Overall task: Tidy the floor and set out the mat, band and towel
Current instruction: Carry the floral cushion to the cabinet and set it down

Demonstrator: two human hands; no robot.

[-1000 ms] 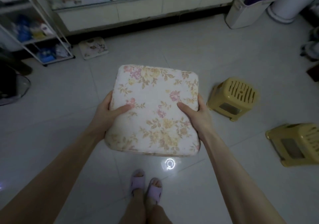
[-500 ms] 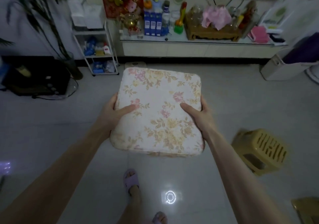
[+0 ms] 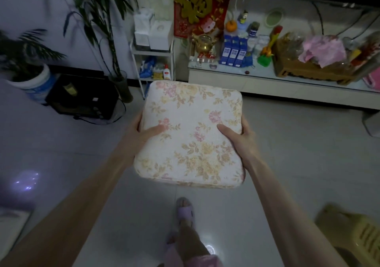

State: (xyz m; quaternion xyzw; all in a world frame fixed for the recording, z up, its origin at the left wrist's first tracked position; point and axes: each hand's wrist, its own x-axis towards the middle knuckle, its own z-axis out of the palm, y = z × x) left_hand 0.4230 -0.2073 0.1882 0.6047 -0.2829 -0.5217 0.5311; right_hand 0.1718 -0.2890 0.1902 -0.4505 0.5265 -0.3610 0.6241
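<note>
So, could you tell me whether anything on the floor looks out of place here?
Yes: the yellow stool at lower right appears tipped on its side, slotted seat facing sideways, though it is blurred. Nothing looks spilled or broken.

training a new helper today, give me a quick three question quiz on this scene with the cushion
1. True or false: the floral cushion rests on the floor.
2. How many hands grip the cushion? A none, B one, C two.
3. Fill in: the yellow stool shows at the lower ___ of the view.

Key
1. False: it is held above the floor.
2. C: the left hand and the right hand each grip a side, thumbs on top.
3. Right.
</note>
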